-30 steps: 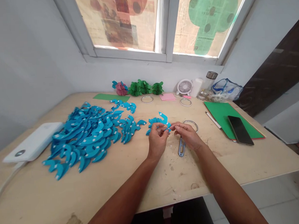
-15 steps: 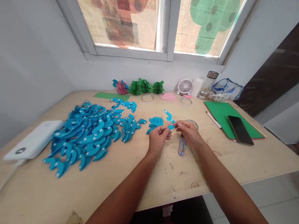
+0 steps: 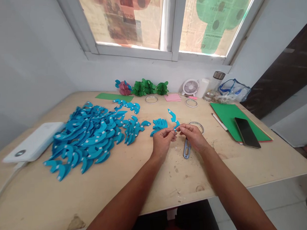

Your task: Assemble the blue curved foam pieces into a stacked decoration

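Between my two hands is a blue paper piece, curved like a wave with white patches; its far end sticks up past my fingers. My left hand pinches its near end. The fingertips of my right hand are closed at the same piece, beside the left ones. Left of my hands lies a small stack of folded blue paper. Under my right hand are blue-handled thread snips, their blades hidden, and a roll of tape. Further left spreads a large heap of blue paper pieces.
A white power bank with a cable lies at the left. Along the back stand green paper figures, a small fan and a glass bottle. On the right, a phone rests on green sheets beside a pen.
The near part of the blue paper piece, which lay between my fingertips, has shifted slightly, and its far end stands a little higher. Both hands remain in nearly the same place.
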### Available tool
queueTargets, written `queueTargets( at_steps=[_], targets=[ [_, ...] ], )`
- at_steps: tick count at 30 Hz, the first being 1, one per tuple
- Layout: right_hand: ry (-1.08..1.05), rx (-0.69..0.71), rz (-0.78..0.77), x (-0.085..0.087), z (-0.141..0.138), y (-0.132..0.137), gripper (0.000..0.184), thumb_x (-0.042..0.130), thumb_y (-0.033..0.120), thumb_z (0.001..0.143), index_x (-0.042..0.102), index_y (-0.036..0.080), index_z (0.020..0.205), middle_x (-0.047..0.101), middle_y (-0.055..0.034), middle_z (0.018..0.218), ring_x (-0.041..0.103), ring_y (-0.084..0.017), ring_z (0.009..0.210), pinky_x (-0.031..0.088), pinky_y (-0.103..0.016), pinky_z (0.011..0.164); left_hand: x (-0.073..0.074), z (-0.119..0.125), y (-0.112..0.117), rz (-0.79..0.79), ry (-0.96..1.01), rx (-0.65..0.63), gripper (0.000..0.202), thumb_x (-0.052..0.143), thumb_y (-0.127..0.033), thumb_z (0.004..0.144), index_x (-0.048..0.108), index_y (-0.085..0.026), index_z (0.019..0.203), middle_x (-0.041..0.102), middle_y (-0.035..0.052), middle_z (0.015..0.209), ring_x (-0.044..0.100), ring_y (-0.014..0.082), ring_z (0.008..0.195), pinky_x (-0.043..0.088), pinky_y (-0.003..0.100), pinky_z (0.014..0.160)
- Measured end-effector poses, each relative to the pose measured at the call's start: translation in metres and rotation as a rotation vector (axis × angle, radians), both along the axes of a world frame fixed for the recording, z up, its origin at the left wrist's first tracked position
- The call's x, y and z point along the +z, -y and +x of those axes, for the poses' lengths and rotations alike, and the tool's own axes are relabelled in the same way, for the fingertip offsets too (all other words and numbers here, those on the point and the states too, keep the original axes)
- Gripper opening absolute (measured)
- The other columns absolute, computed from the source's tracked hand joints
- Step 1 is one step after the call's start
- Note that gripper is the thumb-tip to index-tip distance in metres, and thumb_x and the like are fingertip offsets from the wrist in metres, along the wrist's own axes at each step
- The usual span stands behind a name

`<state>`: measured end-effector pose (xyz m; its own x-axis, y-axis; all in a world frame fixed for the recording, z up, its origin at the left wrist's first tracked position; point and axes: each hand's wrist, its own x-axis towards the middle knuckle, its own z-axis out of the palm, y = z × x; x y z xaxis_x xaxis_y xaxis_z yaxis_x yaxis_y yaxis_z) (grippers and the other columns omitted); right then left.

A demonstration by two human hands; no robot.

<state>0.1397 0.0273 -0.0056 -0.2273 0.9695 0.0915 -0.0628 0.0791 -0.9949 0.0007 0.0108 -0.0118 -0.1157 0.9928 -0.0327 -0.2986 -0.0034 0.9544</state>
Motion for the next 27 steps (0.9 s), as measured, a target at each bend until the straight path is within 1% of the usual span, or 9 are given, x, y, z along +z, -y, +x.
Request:
queueTargets(
  at_steps=[9,15,20,27],
  targets=[
    [0.009,-0.041,-0.007,-0.0012,-0.0005,-0.0006,0.023,0.065,0.043,0.07,0.071,0.022,0.076,0.068,-0.0036,0.083,0.054,-0.017,0.079,0.039,-0.028,0.072,0.0014,0.0003,0.0012,0.003,0.008,-0.008,0.014,0.066,-0.026,0.061,0.067,-0.013,0.067,0.064,0.0014,0.058,0.057,0.011,0.05,0.05,0.025,0.052],
    [-0.008,-0.046,-0.012,0.0011,-0.0012,0.0007,0.021,0.065,0.041,0.07,0.071,0.022,0.078,0.068,-0.0032,0.083,0.054,-0.016,0.078,0.039,-0.028,0.073,0.0016,0.0007,0.0013,-0.007,0.027,-0.013,0.013,0.067,-0.024,0.061,0.067,-0.013,0.067,0.064,0.0016,0.059,0.056,0.01,0.05,0.05,0.024,0.054],
    [-0.002,-0.05,-0.026,0.0025,-0.0011,0.0016,0.023,0.065,0.043,0.07,0.071,0.022,0.078,0.069,-0.0035,0.082,0.055,-0.017,0.079,0.039,-0.03,0.074,0.0019,0.0012,0.0021,-0.034,0.057,-0.021,0.017,0.068,-0.027,0.061,0.067,-0.012,0.068,0.066,0.0034,0.06,0.056,0.0103,0.05,0.05,0.025,0.054],
    [-0.082,-0.062,-0.075,0.0041,-0.0037,0.0032,0.022,0.067,0.041,0.069,0.072,0.021,0.075,0.069,-0.0043,0.081,0.056,-0.016,0.077,0.04,-0.029,0.073,0.0013,0.0016,0.0018,-0.053,0.106,-0.02,0.02,0.07,-0.03,0.06,0.068,-0.011,0.068,0.067,0.005,0.061,0.058,0.0118,0.052,0.051,0.027,0.055]
  ],
)
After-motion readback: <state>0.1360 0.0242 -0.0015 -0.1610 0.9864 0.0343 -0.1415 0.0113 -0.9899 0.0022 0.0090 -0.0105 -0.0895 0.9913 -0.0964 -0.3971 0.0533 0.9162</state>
